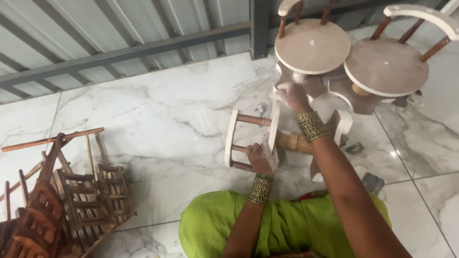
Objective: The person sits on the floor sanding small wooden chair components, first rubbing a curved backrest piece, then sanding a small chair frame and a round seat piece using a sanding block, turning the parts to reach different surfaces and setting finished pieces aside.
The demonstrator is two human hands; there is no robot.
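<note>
A small unfinished wooden chair (253, 136) lies on its side on the marble floor in front of me, with a white backrest ring, brown spindles and a round seat on edge. My left hand (262, 158) grips the lower rim of its seat. My right hand (292, 97) holds the upper rim of the same chair, close under two upright chairs. Both wrists wear stacked gold bangles. My green-clad lap (282, 224) fills the bottom of the view.
Two small round-seat chairs (313, 45) (386, 67) stand upright at the top right. A pile of dark wooden ladder-like pieces (62, 196) lies at the lower left. A corrugated metal wall with a grey rail (129, 52) runs behind. Small scraps (373, 182) sit at the right.
</note>
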